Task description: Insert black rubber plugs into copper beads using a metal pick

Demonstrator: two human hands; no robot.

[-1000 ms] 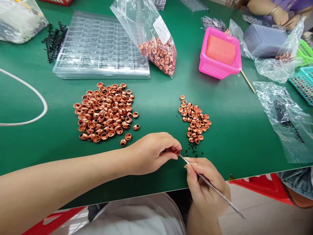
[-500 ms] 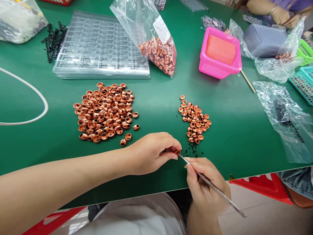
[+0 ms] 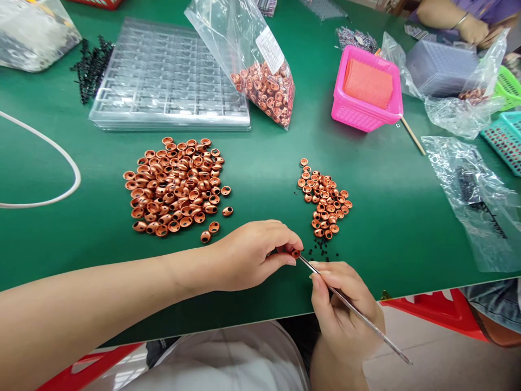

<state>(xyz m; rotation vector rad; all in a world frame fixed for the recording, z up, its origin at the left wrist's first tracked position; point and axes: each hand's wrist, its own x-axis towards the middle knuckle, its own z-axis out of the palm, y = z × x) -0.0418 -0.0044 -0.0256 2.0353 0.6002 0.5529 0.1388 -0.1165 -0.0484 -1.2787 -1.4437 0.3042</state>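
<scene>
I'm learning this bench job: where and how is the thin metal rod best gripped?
I'd pinch the metal rod a little behind its tip, from the lower right, thumb opposing fingers, as the right hand does. It's slim and straight, slanting down to the right, and its upper-left end is at the copper-coloured cup in the left hand, so that end should stay free.

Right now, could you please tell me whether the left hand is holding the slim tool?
No, the right hand holds the slim tool, while the left hand pinches a copper-coloured piece.
</scene>
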